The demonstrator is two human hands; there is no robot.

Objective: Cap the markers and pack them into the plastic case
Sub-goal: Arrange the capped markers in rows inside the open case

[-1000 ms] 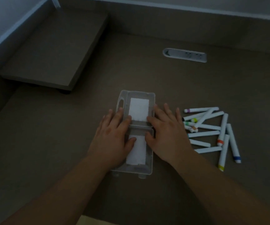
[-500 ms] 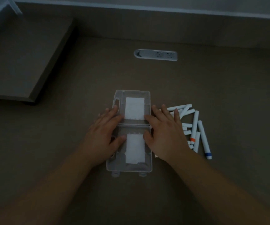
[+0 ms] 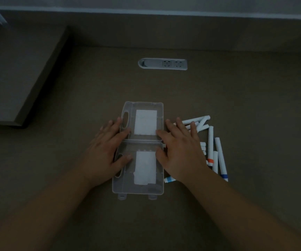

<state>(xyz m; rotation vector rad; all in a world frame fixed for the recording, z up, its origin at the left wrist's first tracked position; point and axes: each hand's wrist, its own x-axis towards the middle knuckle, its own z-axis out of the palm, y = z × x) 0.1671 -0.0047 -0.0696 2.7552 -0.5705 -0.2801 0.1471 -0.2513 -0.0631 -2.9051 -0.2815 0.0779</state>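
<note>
While both flat, spread hands (image 3: pixel 142 153) press it, the clear plastic case (image 3: pixel 142 105) lies open.

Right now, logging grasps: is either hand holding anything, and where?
Nothing is gripped. The left hand and right hand lie flat on the open case.

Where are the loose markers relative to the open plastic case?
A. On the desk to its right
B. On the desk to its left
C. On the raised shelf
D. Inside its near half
A: the markers lie on the desk beside the plastic case, partly under the right hand.
</note>
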